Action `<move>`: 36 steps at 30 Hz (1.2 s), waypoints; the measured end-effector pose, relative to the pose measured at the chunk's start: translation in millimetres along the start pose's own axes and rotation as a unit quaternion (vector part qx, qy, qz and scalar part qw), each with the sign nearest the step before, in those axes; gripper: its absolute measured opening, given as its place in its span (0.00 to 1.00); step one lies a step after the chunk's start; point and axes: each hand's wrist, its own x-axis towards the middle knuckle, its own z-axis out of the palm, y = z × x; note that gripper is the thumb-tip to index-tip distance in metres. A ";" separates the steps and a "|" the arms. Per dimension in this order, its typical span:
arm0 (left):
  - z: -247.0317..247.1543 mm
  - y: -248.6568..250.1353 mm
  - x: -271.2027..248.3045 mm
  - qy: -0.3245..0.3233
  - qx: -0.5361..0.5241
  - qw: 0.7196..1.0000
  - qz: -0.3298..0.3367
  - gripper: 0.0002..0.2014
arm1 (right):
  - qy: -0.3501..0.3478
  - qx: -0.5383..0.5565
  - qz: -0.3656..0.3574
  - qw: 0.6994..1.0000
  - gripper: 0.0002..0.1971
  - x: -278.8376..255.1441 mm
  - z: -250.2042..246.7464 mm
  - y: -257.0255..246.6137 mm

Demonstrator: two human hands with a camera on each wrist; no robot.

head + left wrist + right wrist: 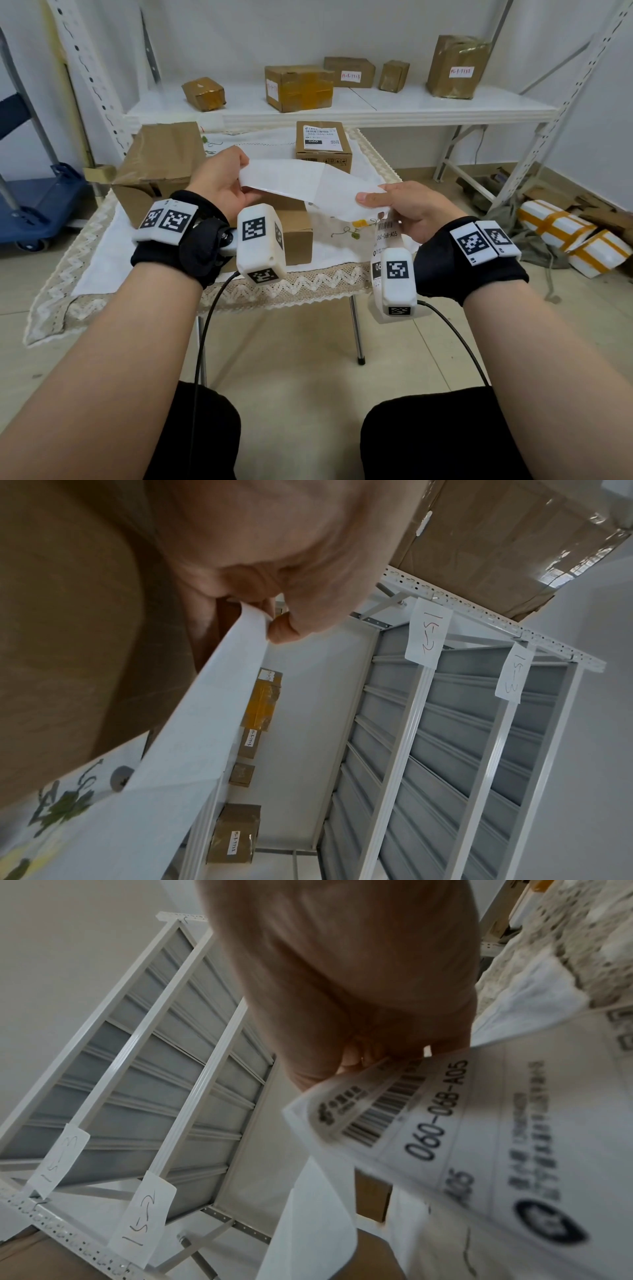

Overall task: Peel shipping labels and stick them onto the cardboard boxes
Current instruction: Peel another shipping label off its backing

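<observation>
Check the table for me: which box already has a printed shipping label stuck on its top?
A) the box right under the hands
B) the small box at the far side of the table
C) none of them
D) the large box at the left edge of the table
B: the small box at the far side shows a barcoded label flat on its top, while the large box shows only bare cardboard.

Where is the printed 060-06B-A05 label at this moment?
In the head view the printed label hangs from the right hand, below the white backing sheet both hands hold, over the table's right front edge.
</observation>
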 end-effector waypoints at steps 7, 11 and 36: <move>-7.7 6.3 0.8 0.008 0.004 1.000 0.006 0.12 | 0.008 0.014 0.004 1.000 0.38 -2.3 4.7 -5.7; -9.2 7.3 1.1 0.014 -0.016 1.000 0.005 0.15 | 0.019 0.033 0.015 0.999 0.32 -0.2 4.3 -6.0; -6.8 13.8 -2.3 -0.011 -0.067 0.997 0.041 0.15 | 0.183 0.264 0.004 0.947 0.04 18.4 -15.6 -7.8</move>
